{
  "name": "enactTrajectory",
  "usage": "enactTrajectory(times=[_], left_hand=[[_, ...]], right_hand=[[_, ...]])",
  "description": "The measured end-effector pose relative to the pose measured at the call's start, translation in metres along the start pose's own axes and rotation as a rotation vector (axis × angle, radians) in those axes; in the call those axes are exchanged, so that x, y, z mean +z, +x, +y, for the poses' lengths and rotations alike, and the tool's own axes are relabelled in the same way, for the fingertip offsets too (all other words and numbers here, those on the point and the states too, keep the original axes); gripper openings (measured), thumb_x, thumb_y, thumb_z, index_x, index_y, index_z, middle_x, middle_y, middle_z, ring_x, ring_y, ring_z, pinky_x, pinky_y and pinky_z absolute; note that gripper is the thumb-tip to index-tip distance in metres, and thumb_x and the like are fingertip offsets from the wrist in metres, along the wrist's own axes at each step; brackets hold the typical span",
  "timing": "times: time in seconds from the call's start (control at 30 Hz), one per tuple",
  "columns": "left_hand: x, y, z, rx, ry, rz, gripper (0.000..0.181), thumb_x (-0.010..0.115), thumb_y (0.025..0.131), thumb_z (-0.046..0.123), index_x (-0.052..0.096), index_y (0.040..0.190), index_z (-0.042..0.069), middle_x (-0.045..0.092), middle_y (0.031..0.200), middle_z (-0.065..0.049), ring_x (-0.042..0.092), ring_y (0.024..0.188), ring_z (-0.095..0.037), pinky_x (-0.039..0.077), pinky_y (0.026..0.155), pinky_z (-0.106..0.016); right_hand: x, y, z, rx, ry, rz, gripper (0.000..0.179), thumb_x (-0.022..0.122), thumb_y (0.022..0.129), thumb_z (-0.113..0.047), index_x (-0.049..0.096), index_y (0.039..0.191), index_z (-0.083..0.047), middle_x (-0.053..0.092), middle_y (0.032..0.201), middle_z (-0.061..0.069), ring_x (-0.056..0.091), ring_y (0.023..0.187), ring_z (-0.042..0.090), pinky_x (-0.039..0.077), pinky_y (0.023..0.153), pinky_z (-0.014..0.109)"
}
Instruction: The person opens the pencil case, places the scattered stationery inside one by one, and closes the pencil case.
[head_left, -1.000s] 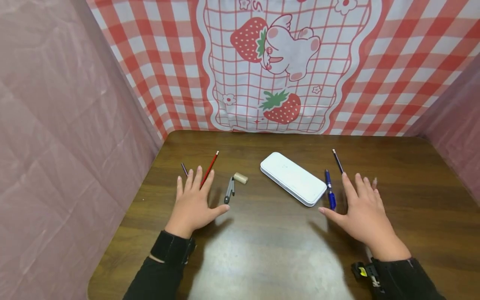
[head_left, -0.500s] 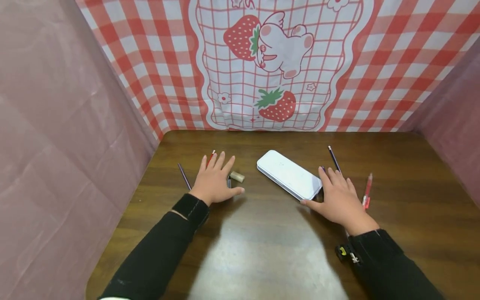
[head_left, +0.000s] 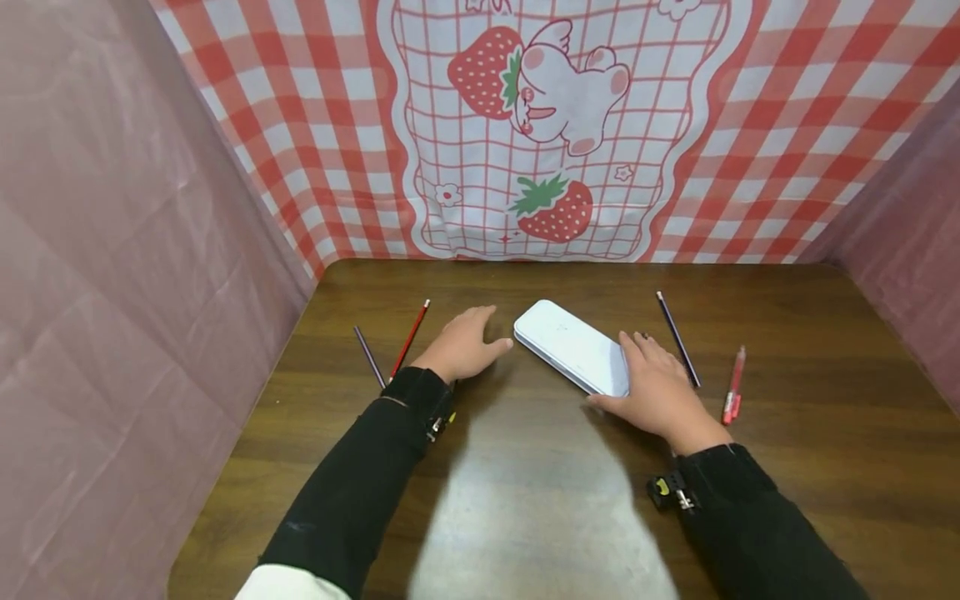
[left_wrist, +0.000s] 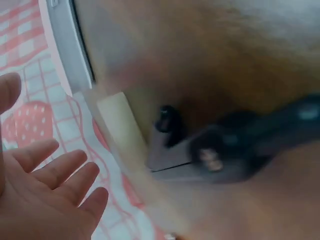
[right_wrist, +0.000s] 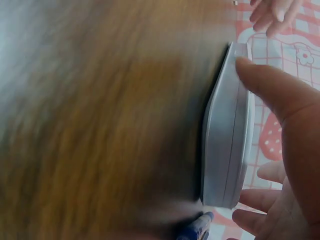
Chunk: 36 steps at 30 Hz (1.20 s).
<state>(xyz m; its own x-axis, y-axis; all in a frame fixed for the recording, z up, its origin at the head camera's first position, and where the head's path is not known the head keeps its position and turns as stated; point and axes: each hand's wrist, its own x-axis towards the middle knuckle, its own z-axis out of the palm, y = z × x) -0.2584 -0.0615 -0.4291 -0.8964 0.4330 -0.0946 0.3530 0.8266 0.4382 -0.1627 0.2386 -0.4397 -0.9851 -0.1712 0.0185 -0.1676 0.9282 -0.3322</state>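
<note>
A white pencil case (head_left: 573, 346) lies shut and slanted on the table. My right hand (head_left: 658, 392) is over its right end. The thumb lies along the near edge and the extended fingers reach beyond the right end, as the right wrist view also shows. My left hand (head_left: 467, 343) hovers left of the case with its fingers loosely spread and nothing held. Below it, the left wrist view shows a drawing compass (left_wrist: 210, 155) and a beige eraser (left_wrist: 122, 120), both hidden in the head view. A blue pen (right_wrist: 196, 227) lies beside the case near my right fingers.
Left of my left hand lie a red pencil (head_left: 410, 340) and a purple pencil (head_left: 369, 357). To the right of the other hand are a dark pencil (head_left: 678, 340) and a red pen (head_left: 734, 386). A checked cloth (head_left: 330, 150) hangs behind the table (head_left: 540, 500).
My left hand has moved right, past the pencils and over the compass and eraser, towards the case. My right hand has moved left from beside the blue pen onto the case's end.
</note>
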Motion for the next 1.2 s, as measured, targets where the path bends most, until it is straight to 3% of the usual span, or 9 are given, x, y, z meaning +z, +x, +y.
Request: enactTrajectory(times=[0.17, 0.3, 0.47, 0.73, 1.03, 1.2], left_hand=[[0.002, 0.016, 0.013, 0.007, 0.112, -0.025, 0.074, 0.06, 0.1, 0.051, 0.04, 0.158, 0.009, 0.043, 0.158, -0.011, 0.037, 0.146, -0.031, 0.031, 0.112, -0.05], [0.004, 0.025, 0.017, -0.015, 0.131, -0.061, 0.072, 0.06, 0.1, 0.05, 0.042, 0.156, 0.008, 0.045, 0.157, -0.012, 0.038, 0.145, -0.031, 0.031, 0.112, -0.05], [0.008, 0.029, 0.016, -0.037, 0.161, -0.109, 0.064, 0.06, 0.1, 0.047, 0.05, 0.149, 0.006, 0.052, 0.15, -0.013, 0.043, 0.141, -0.032, 0.033, 0.113, -0.048], [0.01, 0.029, 0.017, -0.017, 0.136, -0.1, 0.046, 0.061, 0.101, 0.042, 0.063, 0.133, 0.008, 0.061, 0.135, -0.012, 0.051, 0.132, -0.031, 0.038, 0.109, -0.047], [0.013, 0.027, 0.022, 0.004, -0.041, -0.024, 0.033, 0.06, 0.103, 0.034, 0.068, 0.114, 0.004, 0.067, 0.105, -0.008, 0.061, 0.097, -0.022, 0.048, 0.091, -0.037], [0.009, 0.024, 0.026, -0.036, -0.172, 0.008, 0.038, 0.061, 0.102, 0.035, 0.066, 0.119, 0.001, 0.067, 0.106, -0.008, 0.061, 0.096, -0.022, 0.049, 0.09, -0.036]], right_hand=[[0.0, 0.003, -0.005, 0.007, -0.028, -0.035, 0.103, 0.083, 0.082, -0.05, 0.037, 0.152, 0.01, 0.044, 0.149, 0.034, 0.038, 0.139, 0.05, 0.023, 0.112, 0.067], [0.001, 0.005, -0.006, 0.017, -0.032, -0.048, 0.1, 0.084, 0.082, -0.048, 0.039, 0.15, 0.01, 0.048, 0.146, 0.033, 0.042, 0.136, 0.049, 0.024, 0.112, 0.067], [0.002, 0.006, -0.007, 0.021, -0.014, -0.049, 0.099, 0.085, 0.081, -0.048, 0.041, 0.149, 0.009, 0.049, 0.145, 0.032, 0.044, 0.134, 0.048, 0.027, 0.11, 0.066], [0.002, 0.007, -0.006, 0.044, 0.028, -0.031, 0.097, 0.087, 0.08, -0.044, 0.043, 0.148, 0.008, 0.05, 0.143, 0.032, 0.046, 0.132, 0.048, 0.032, 0.106, 0.066], [0.0, 0.004, -0.004, 0.056, 0.119, -0.04, 0.095, 0.089, 0.078, -0.036, 0.043, 0.147, 0.01, 0.05, 0.142, 0.033, 0.05, 0.128, 0.047, 0.041, 0.104, 0.061], [-0.003, 0.0, -0.003, 0.064, 0.163, -0.031, 0.093, 0.088, 0.079, -0.036, 0.043, 0.148, 0.008, 0.05, 0.142, 0.032, 0.051, 0.127, 0.046, 0.042, 0.102, 0.06]])
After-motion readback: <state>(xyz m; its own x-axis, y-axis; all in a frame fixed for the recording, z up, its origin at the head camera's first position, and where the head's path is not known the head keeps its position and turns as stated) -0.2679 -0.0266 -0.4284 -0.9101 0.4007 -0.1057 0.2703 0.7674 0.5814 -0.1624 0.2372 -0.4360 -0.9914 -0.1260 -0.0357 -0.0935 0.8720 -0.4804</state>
